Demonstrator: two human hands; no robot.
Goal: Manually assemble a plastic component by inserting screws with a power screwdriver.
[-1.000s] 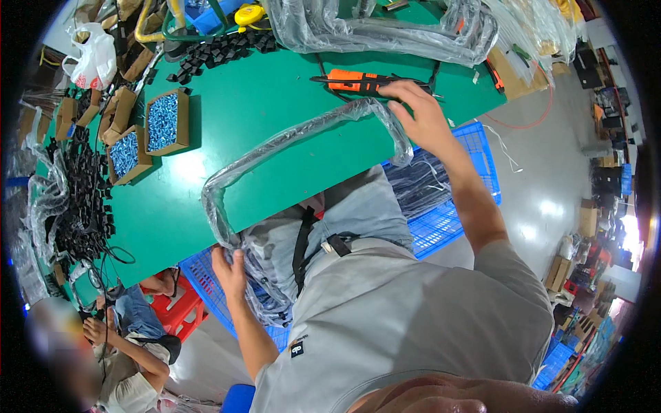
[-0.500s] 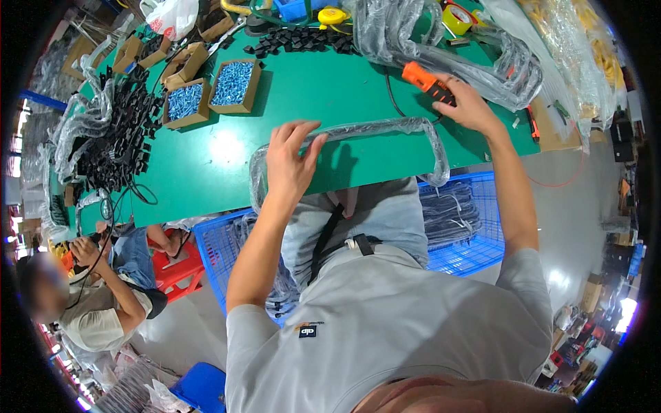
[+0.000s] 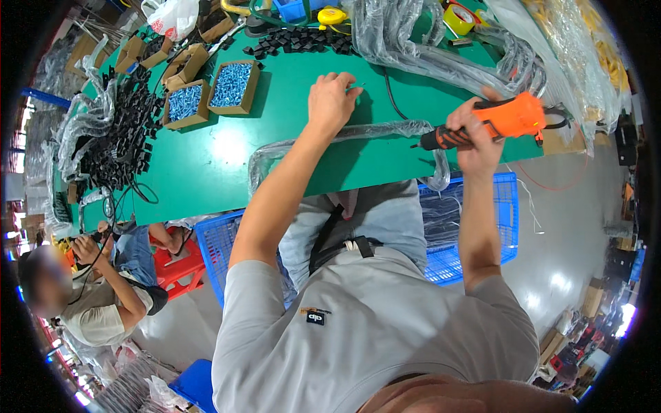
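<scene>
Head | right hand [image 3: 475,138] gripping orange screwdriver [image 3: 506,118]; left hand [image 3: 332,100] fingers curled, empty

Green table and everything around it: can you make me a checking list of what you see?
Surface: green table, glare patch near its middle.
Job's things: plastic-wrapped U-shaped bar lying near the front edge; orange power screwdriver.
Clutter: two cardboard boxes of blue screws, heap of black plastic parts, more wrapped bars, yellow tape roll.
Hands: left hand resting fingertips on the table beyond the bar; right hand gripping the screwdriver.
Cables: black cord across the table.
Surroundings: blue crates under the table; another person on a red stool at left.
</scene>
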